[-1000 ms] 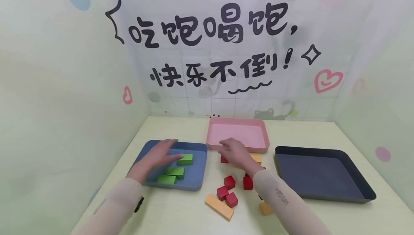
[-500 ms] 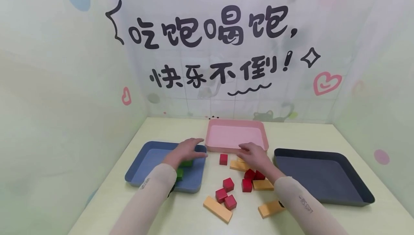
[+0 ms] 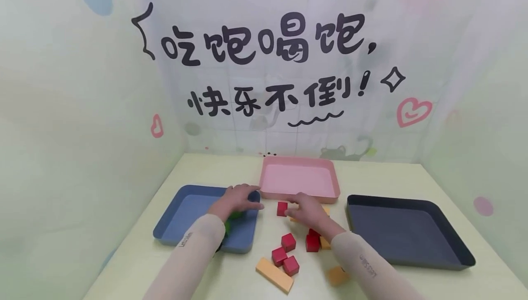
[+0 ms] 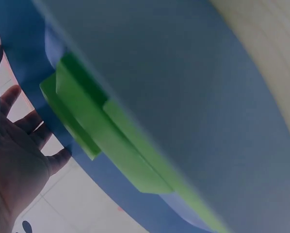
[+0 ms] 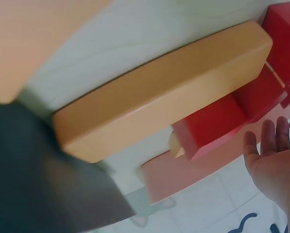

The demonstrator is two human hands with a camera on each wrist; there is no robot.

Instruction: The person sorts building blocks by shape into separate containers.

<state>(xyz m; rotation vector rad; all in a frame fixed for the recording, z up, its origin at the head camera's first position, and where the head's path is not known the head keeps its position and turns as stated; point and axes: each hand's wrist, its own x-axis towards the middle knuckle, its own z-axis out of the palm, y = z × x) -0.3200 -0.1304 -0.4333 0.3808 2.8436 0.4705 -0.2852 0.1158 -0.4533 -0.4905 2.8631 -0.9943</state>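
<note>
My left hand is over the right edge of the blue tray, fingers spread and holding nothing. Under it, green blocks lie in that tray, partly hidden by the hand and sleeve in the head view. My right hand reaches over the middle of the table, its fingertips right beside a lone red cube. In the right wrist view its fingers are extended with nothing between them. A yellow-orange block is partly covered by this hand.
Several red cubes and yellow-orange blocks are scattered on the table in front. A pink tray stands at the back, a dark grey tray at the right. Printed walls enclose the table on three sides.
My left hand has moved right from above the green blocks to the tray's edge. My right hand shifted right, then came back left to the lone red cube. The view has tilted slightly upward.
</note>
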